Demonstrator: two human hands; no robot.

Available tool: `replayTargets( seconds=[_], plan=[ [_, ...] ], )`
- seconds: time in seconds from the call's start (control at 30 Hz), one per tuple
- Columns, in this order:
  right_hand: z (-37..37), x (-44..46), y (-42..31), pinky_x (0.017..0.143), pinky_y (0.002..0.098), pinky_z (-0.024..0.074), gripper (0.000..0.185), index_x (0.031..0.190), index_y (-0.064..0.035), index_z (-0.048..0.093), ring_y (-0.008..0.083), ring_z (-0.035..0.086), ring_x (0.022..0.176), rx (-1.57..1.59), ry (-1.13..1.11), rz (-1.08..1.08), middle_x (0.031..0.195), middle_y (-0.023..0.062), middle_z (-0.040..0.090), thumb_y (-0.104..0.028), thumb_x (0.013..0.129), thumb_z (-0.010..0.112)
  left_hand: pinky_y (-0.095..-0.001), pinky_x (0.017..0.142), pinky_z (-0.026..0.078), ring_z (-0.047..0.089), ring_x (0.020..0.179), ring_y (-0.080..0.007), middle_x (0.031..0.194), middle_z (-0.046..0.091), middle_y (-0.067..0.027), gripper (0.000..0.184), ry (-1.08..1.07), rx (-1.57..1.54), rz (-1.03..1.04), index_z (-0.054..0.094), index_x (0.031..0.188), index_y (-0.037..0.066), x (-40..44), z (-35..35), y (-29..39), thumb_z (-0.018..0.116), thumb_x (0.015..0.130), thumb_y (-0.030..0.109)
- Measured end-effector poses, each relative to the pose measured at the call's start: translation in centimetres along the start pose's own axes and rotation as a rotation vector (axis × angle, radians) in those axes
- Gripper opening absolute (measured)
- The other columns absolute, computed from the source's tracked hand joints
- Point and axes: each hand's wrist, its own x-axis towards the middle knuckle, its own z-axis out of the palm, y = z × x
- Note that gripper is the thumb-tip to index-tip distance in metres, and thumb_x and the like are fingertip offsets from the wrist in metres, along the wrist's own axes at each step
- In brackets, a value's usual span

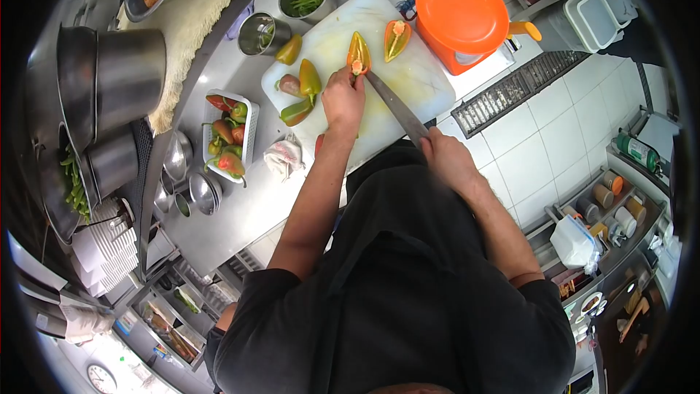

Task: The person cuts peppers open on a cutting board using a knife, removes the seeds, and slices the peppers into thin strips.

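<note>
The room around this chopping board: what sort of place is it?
Probably a restaurant kitchen: there are large metal pots beside the steel counter, a tall stack of plates, and a basket of peppers.

The left arm (310,193) and right arm (503,222) both reach forward. The left hand (343,106) is back up, fingers curled and seemingly pinching, though the tips are partly hidden. The right hand (450,162), nearer the body, is closed in a grip
</note>
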Motion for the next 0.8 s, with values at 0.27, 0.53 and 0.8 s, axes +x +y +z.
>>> replayTargets(
  seconds=[0.27, 0.53, 0.8],
  plan=[
    [1.0, 0.7, 0.6, 0.07, 0.0615, 0.0576, 0.028, 0.105, -0.001, 0.06, 0.0502, 0.072, 0.075, -0.016, 0.023, -0.071, 0.078, 0.0275, 0.072, -0.028, 0.111, 0.056, -0.0442, 0.073, 0.061, 0.077, 0.077, -0.0336, 0.09, 0.077, -0.018, 0.021, -0.013, 0.006, -0.065, 0.078, 0.111, 0.001, 0.1, -0.1, -0.2, 0.079, 0.095, 0.015],
    [1.3, 1.1, 0.9, 0.07, 0.061, 0.0573, 0.029, 0.104, -0.0002, 0.061, 0.05, 0.072, 0.075, 0.015, 0.048, -0.103, 0.078, 0.0279, 0.072, -0.028, 0.11, 0.058, -0.0499, 0.079, 0.061, 0.077, 0.086, -0.0412, 0.095, 0.078, -0.0213, 0.02, -0.052, 0.041, -0.077, 0.077, 0.11, 0.002, 0.3, -0.3, -0.8, 0.072, 0.101, 0.019],
    [1.0, 1.5, 0.8, 0.071, 0.0611, 0.0566, 0.029, 0.104, -0.0004, 0.061, 0.0512, 0.071, 0.077, 0.022, 0.033, -0.107, 0.08, 0.0283, 0.071, -0.028, 0.11, 0.058, -0.0526, 0.082, 0.06, 0.075, 0.091, -0.0459, 0.099, 0.078, -0.0236, 0.022, -0.096, 0.076, -0.124, 0.076, 0.112, 0.001, 0.6, -0.7, -0.7, 0.067, 0.104, 0.019]
  ],
)
